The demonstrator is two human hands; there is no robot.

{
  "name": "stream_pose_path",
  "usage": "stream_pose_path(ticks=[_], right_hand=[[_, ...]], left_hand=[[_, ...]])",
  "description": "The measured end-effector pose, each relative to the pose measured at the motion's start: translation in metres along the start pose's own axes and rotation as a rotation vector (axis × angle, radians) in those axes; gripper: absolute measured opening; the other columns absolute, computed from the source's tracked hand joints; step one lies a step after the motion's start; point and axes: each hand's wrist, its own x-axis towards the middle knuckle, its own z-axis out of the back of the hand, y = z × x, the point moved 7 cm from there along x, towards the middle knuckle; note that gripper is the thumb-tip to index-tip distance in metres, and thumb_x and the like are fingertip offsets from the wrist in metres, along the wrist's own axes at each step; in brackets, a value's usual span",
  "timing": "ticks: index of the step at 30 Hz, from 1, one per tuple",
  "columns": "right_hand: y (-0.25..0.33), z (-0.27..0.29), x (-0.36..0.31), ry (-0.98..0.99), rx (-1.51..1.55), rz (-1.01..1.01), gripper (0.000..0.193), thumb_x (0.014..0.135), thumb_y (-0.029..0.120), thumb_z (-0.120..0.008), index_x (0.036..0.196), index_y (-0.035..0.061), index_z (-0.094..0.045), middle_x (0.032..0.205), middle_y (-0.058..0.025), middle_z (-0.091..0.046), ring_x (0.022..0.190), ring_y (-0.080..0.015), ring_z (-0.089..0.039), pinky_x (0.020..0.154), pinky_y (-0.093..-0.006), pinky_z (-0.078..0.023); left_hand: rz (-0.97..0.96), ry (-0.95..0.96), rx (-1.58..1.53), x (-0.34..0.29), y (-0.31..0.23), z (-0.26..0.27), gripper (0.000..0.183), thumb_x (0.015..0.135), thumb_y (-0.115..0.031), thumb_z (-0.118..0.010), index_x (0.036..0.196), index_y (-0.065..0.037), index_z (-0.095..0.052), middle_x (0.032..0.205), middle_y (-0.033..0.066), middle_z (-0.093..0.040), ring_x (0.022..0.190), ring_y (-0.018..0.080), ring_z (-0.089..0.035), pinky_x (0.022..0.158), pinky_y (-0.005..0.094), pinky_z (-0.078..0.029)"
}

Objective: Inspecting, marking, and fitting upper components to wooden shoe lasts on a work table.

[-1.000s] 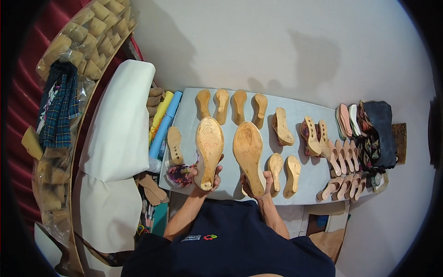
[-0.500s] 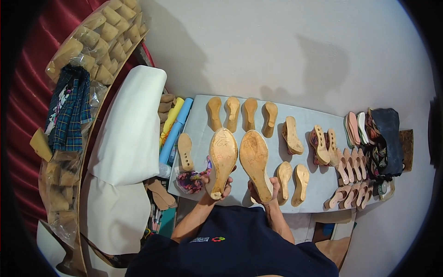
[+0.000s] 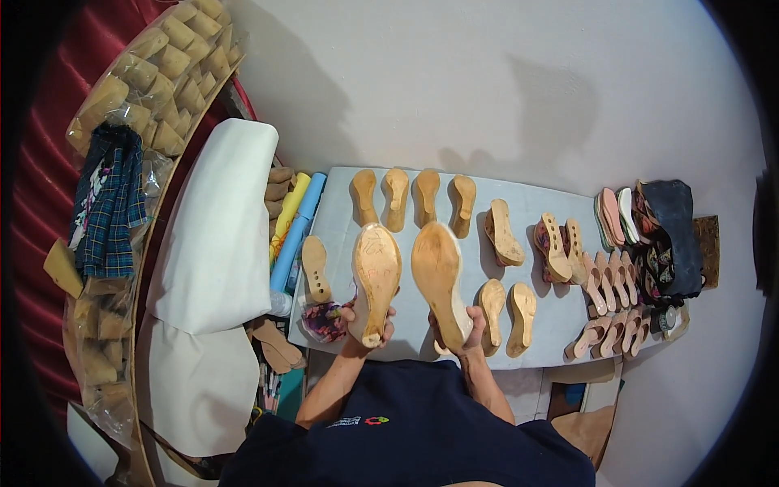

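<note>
Upright over the near side of the table, I hold two pale wooden shoe soles side by side, apart from each other. My left hand (image 3: pixel 387 329) grips the narrow heel end of the left wooden sole (image 3: pixel 377 272), which has faint red marks. The heel of the right wooden sole (image 3: pixel 435 272) is held by my right hand (image 3: pixel 473 326); its broad smooth face shows. Both hands are closed, with some fingers hidden behind the wood. Beside my left hand lies a bunched floral cloth (image 3: pixel 326 321). Two smaller wooden soles (image 3: pixel 490 312) lie just right of my right hand.
Several wooden soles (image 3: pixel 395 199) line the back of the grey table (image 3: pixel 519 195). Pink sandals (image 3: pixel 599 284) and a dark cloth (image 3: pixel 675 235) are at right. Left are yellow and blue rolls (image 3: pixel 299 231), a large white roll (image 3: pixel 215 227) and a shelf of wooden blocks (image 3: pixel 162 65).
The right sole has turned slightly, and its red marks no longer show plainly. Both soles stay in my hands. The whole view has shifted a little.
</note>
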Motion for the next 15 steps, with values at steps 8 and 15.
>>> stream_pose_path(ticks=[8,15], right_hand=[[0.008,0.085,0.053,-0.511,-1.156,0.195,0.067,0.094,0.041,-0.062,0.144,-0.0044,-0.055,0.127,-0.0225,-0.067,0.112,-0.0331,-0.066,0.098,-0.042,-0.051],[-0.029,0.079,0.087,-0.652,-1.687,0.089,0.079,0.098,0.058,-0.057,0.144,-0.0064,-0.052,0.107,-0.0398,-0.063,0.102,-0.0487,-0.064,0.088,-0.0494,-0.051]], left_hand=[[-0.021,-1.162,1.224,-0.017,-0.067,0.075,0.081,0.079,-0.01,-0.081,0.15,-0.003,-0.041,0.133,0.0129,-0.06,0.12,0.0239,-0.061,0.099,0.0375,-0.053],[-0.077,-1.41,1.683,-0.027,-0.098,0.152,0.089,0.071,-0.024,-0.092,0.145,-0.004,-0.046,0.133,0.0138,-0.062,0.12,0.0263,-0.061,0.101,0.039,-0.05]])
